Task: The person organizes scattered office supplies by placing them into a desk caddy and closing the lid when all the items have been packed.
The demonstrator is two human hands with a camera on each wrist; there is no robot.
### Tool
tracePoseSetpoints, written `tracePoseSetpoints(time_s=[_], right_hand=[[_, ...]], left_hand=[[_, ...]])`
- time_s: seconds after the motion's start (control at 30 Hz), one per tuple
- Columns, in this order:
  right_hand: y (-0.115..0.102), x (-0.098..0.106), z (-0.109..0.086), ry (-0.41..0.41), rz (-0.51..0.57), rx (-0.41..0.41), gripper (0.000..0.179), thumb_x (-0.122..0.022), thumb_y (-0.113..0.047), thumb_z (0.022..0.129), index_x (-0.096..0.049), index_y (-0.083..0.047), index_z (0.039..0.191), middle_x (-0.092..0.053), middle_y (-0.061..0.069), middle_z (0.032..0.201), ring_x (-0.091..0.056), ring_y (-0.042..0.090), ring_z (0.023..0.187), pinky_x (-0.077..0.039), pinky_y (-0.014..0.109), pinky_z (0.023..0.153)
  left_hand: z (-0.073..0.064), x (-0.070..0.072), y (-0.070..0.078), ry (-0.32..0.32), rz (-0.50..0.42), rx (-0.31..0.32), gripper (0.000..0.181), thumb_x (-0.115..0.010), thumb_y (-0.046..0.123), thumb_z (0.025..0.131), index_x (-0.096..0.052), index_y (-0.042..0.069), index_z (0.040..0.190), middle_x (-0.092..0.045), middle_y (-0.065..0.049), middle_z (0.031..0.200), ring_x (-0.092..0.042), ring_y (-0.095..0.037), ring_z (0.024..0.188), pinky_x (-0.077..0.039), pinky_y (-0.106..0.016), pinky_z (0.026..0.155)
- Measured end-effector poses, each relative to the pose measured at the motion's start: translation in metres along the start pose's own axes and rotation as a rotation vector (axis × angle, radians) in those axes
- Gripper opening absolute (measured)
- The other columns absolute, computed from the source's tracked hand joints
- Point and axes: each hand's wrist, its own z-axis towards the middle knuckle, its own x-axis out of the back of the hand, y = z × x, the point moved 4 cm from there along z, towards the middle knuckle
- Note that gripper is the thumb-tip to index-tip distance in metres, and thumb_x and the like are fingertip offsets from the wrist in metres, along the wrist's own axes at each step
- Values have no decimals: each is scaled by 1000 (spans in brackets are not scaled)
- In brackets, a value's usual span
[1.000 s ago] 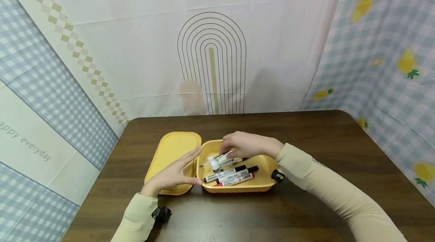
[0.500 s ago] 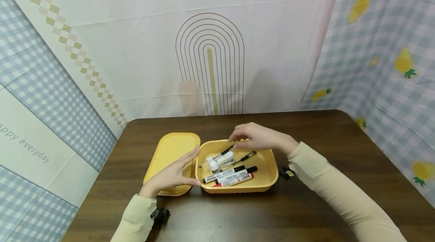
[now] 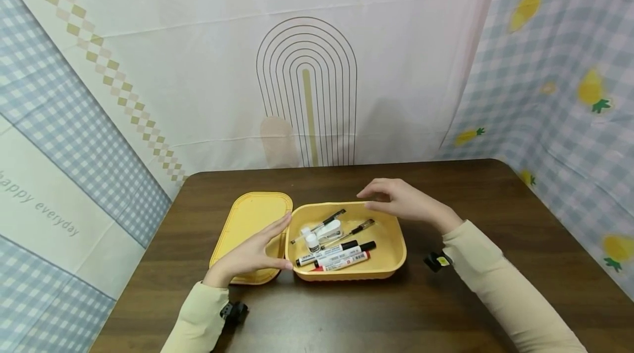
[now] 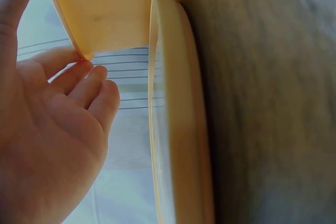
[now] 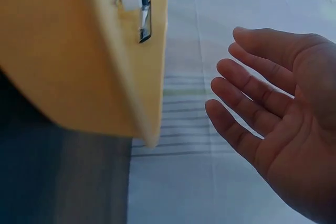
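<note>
A yellow plastic box (image 3: 391,243) stands uncovered on the table. In it lie several markers (image 3: 342,259) with black and red caps, two black-capped pens (image 3: 361,227), a small white bottle (image 3: 312,243) and a white object (image 3: 333,229) whose kind is unclear. My left hand (image 3: 252,256) spreads its fingers along the box's left side; in the left wrist view its fingertips touch the wall (image 4: 105,9). Above the back right rim is my right hand (image 3: 406,200), fingers loosely bent and holding nothing; the right wrist view shows it apart from the box.
A yellow lid (image 3: 257,212) lies flat to the left of the box, partly under my left hand and forearm. The dark wooden table (image 3: 317,314) ends at the back against a hanging printed cloth (image 3: 213,94).
My right hand has lifted out of the box and moved right, past the back rim. The white object and the pens are uncovered to view. The left hand has stayed in place.
</note>
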Motion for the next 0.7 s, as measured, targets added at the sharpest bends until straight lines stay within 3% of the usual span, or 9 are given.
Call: tracePoseSetpoints(time_s=[0.23,0.47,0.7], right_hand=[[21,-3,-23,46,-13,-80,38,-69,-38,97,-70,-16,128,-67,-1,120,-60,16,94,-52,38,77],[29,-4,-44,37,19,-123,60,-73,-50,90,-63,-16,138,-61,3,135,-58,26,119,-52,55,90],[35,-12,-56,3,66,-177,70,-76,-49,88,-56,-12,144,-54,10,145,-52,35,130,-48,61,97]], left_hand=[[0,-3,1,-9,-4,-5,108,-83,47,81,-21,14,162,-13,-8,168,-15,-31,153,-19,-54,120],[0,-1,1,6,6,-3,106,-84,44,81,-23,14,162,-14,-7,168,-15,-28,153,-20,-55,119],[0,0,0,-3,3,0,107,-84,44,81,-22,14,162,-14,-6,168,-15,-27,153,-20,-55,119]])
